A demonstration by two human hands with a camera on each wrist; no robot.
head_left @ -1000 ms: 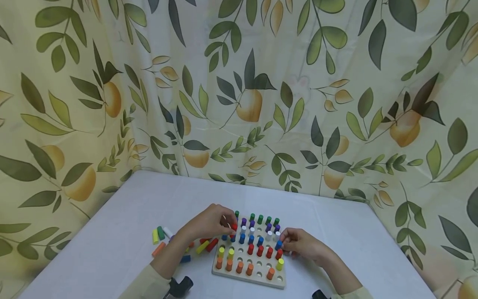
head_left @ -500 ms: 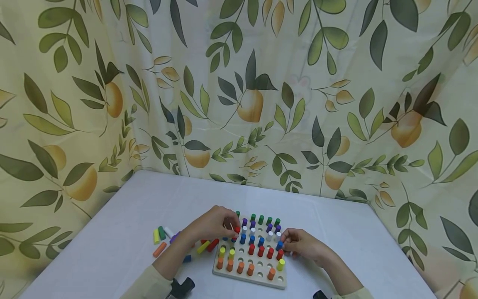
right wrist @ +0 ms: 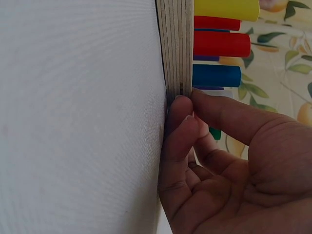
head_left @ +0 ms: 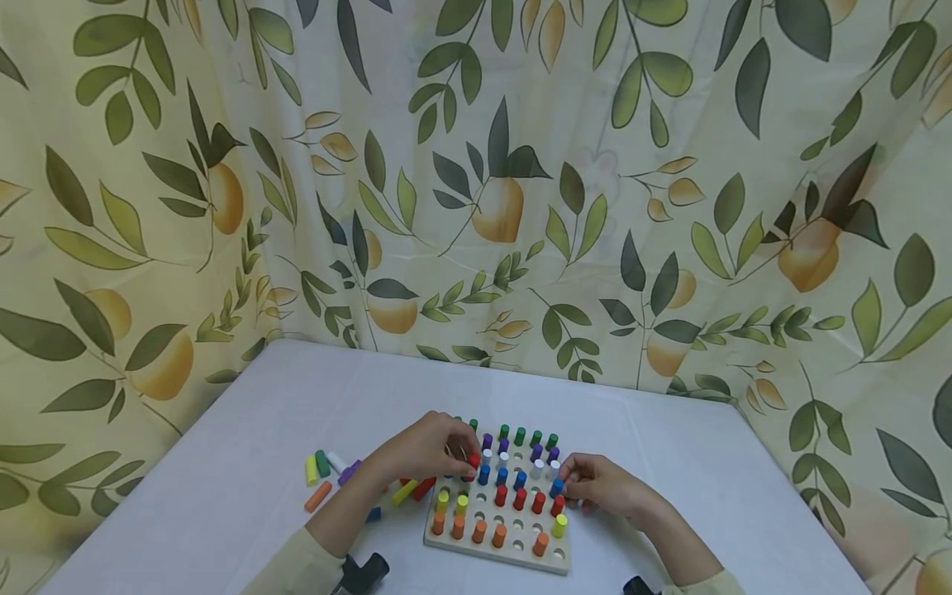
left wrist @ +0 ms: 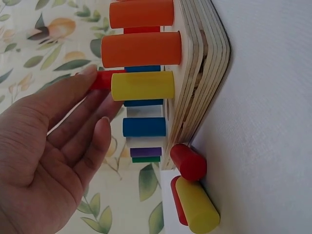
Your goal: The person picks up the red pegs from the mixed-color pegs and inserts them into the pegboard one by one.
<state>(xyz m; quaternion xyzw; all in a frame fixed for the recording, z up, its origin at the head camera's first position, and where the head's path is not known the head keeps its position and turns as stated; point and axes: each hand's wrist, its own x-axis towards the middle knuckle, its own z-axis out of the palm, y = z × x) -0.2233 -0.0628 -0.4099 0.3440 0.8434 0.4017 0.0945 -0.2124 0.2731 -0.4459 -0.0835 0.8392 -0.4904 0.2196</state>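
Observation:
A wooden pegboard lies on the table, with rows of green, purple, white, blue, red, yellow and orange pegs upright in its holes. My left hand is over the board's left side, thumb and fingertips pinching a red peg. The lower end of that peg is hidden behind a yellow peg in the left wrist view. At the board's right edge, my right hand grips it. In the right wrist view the thumb lies at the top of the edge and curled fingers press its side.
Loose pegs lie left of the board, among them an orange peg, a green peg and a yellow peg; my left forearm hides part of this pile. A leaf-patterned curtain hangs behind the white table.
The left hand has shifted slightly right and toward me with the red peg, over the blue row. The right hand has stayed at the board's edge.

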